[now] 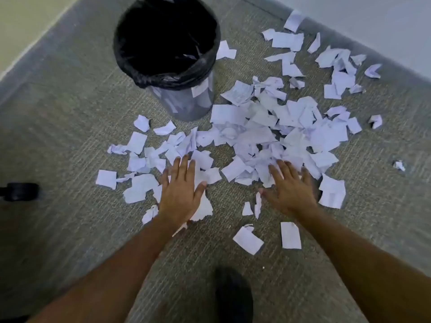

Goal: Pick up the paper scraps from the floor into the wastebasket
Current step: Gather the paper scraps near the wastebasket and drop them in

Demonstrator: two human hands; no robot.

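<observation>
Paper scraps (263, 134) lie scattered over the carpet (70, 113), thickest just beyond both hands, right of the wastebasket (166, 43) at the far left. Left hand (180, 192) lies flat, fingers spread, palm down on scraps, gripping nothing. Right hand (289, 187) the same, at the pile's near edge.

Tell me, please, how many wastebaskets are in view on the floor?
1: the wastebasket, lined with a black bag, stands upright on the carpet at upper centre, beyond the left hand and left of the paper scraps.
</observation>
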